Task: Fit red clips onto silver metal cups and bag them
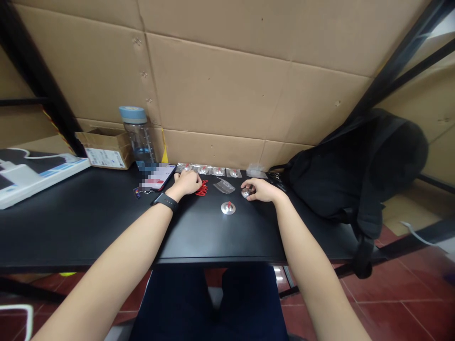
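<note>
My left hand (187, 183) is on the black table beside a small bundle of red cord (202, 188); its fingers are curled and partly hidden, so a hold on the cord cannot be made out. At the right, my right hand (262, 190) has its fingers closed round a shiny metal disc (246, 192). Another domed metal disc with a red loop on top (228, 208) lies on the table between and nearer than my hands. Behind it is a clear plastic bag (224, 185). Several bagged discs (218, 172) form a row along the back.
A black backpack (348, 166) takes up the right side. At the back left stand a blue-lidded bottle (137, 137) and an open cardboard box (107, 149). A phone (160, 176) and a white power strip (42, 179) lie at the left. Cardboard (220, 85) lines the back.
</note>
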A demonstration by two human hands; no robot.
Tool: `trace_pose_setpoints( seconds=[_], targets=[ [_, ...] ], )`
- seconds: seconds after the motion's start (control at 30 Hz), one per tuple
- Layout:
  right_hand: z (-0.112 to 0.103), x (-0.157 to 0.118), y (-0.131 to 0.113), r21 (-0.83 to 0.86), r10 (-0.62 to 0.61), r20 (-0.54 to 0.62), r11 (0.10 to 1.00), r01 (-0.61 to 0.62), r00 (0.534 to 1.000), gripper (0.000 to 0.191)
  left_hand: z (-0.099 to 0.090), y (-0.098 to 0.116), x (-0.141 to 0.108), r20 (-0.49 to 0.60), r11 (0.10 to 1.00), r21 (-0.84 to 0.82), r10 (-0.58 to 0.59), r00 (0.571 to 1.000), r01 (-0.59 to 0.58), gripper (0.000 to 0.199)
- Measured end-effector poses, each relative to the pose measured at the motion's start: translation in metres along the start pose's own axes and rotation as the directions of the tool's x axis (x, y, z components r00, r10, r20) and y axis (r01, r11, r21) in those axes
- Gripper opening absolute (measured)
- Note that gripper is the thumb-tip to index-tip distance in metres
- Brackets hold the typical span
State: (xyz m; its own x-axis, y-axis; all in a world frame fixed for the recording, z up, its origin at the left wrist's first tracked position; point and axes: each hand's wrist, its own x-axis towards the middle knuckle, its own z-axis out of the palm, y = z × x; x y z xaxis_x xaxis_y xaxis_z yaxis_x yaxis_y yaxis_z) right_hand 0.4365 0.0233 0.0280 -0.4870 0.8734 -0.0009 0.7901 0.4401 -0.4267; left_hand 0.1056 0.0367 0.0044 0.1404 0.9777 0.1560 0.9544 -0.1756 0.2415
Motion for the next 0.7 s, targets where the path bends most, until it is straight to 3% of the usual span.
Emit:
trace_pose_setpoints(
  seconds=[0.47,0.7],
  targets=[
    [-0.002,-0.001,-0.002,-0.004,-0.012,-0.025,1.000,0.012,1.000,0.047,-0.002,0.002,0.000,-0.002,0.999,-0.039,-0.014,1.000,0.014,0.019],
    [-0.004,-0.002,-0.002,-0.005,-0.016,-0.029,1.000,0.016,0.999,0.046,-0.007,-0.011,0.002,0.042,0.998,-0.035,-0.047,0.998,0.049,0.015]
  ],
)
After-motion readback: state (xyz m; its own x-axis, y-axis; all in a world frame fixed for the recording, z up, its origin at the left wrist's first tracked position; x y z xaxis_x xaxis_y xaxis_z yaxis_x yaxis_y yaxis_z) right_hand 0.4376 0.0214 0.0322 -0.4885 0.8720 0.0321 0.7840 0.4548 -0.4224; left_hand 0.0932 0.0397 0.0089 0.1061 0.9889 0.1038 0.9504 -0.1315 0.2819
